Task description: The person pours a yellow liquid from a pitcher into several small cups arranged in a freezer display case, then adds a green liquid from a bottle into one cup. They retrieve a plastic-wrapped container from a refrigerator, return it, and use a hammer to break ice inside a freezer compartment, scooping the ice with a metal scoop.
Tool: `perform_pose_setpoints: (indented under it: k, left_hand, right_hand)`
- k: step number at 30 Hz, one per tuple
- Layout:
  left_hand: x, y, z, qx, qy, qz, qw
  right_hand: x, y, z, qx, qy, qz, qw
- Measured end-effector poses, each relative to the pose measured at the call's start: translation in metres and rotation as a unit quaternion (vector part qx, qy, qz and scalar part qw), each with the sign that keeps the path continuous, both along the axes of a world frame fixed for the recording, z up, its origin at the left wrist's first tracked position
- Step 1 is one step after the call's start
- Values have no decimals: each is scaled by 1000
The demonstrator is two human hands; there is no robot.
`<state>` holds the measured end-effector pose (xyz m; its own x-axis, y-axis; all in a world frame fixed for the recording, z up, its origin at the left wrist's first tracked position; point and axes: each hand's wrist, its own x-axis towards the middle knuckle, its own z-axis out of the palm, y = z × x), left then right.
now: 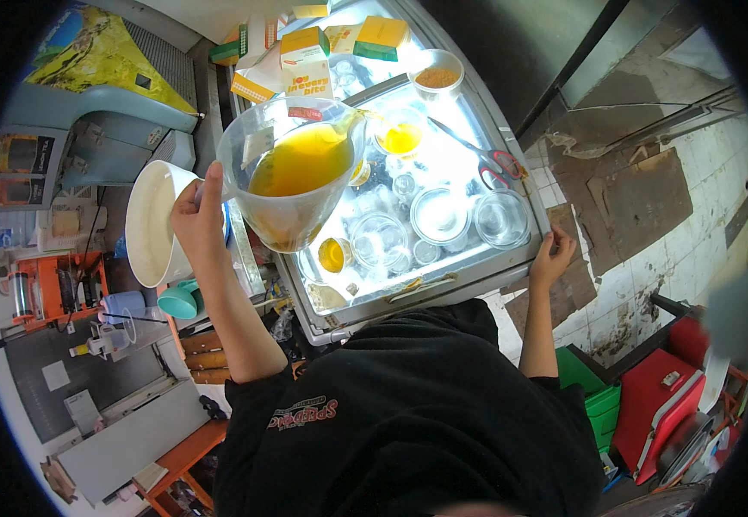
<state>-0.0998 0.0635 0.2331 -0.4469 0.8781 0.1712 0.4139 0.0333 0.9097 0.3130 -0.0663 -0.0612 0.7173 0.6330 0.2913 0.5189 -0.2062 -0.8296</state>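
Observation:
My left hand (198, 210) grips the handle of a clear plastic measuring jug (296, 220) partly filled with yellow liquid. The jug is tilted, its spout beside a round clear tub (399, 137) with yellow liquid in it. A thin yellow streak shows between spout and tub. Below lies the glass-topped lid of a chest freezer (412, 284), brightly lit. My right hand (552, 256) rests at its near right corner, fingers apart. Red-and-black-handled scissors (477, 152) lie on the glass. Near them stand two clear round tubs (440, 214) (502, 218).
Yellow-and-white cartons (307, 61) and a tub of brown crumbs (438, 79) stand on the far part. A white bucket (154, 223) and a turquoise scoop (180, 300) are at left. Cardboard (642, 200) covers floor tiles at right, near a red cooler box (655, 400).

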Motion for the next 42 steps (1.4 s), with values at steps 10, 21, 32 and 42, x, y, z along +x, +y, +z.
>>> perform_pose_setpoints:
  k: [10,21,32,42]
  left_hand:
    - [-9,-9,7,62,-120,-12,991]
    - [-49,-73,25,57,-105,34,992]
    - [-84,-140,32,-75,57,-20,995]
    - [-70,-140,25,-89,136,-57,985]
  right_hand:
    - [2,-2,-2,9,-8,7,1000]
    - [-2,-4,-1,24,-13,14,1000]
    - [0,-5,-9,34,-27,17,999]
    - [3,-5,-16,31,-24,4,999]
